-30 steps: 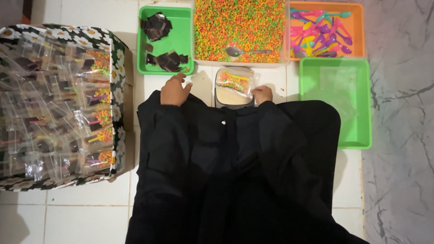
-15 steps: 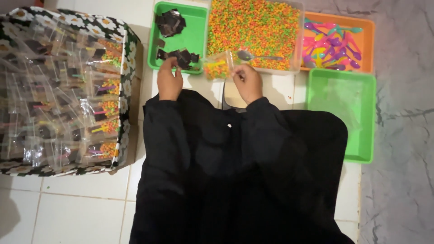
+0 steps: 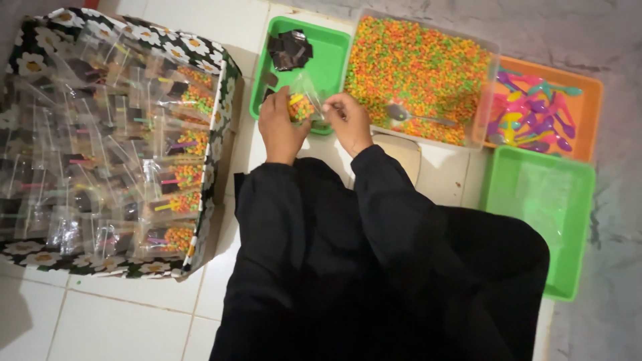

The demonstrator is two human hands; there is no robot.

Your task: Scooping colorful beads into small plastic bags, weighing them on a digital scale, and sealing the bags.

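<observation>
My left hand (image 3: pixel 279 127) and my right hand (image 3: pixel 348 120) together hold a small clear plastic bag (image 3: pixel 304 103) partly filled with orange, green and yellow candy bits. The bag is raised over the near edge of a green tray (image 3: pixel 331 53) that carries dark square wrappers (image 3: pixel 289 50). Just right of my hands stands a clear tub of the same coloured candy (image 3: pixel 421 67) with a metal spoon (image 3: pixel 408 115) lying in it. Both arms are in black sleeves.
A flower-patterned box (image 3: pixel 221 87) on the left holds several filled clear bags (image 3: pixel 120 154). An orange tray (image 3: pixel 588 113) with coloured plastic spoons (image 3: pixel 531 113) sits at the far right, above a green tray (image 3: pixel 542 214) with clear bags. A pale scale (image 3: pixel 401 150) lies under my right arm.
The view has swung right. My hands lifted the candy bag from the scale and carried it left, over the green tray's near edge.
</observation>
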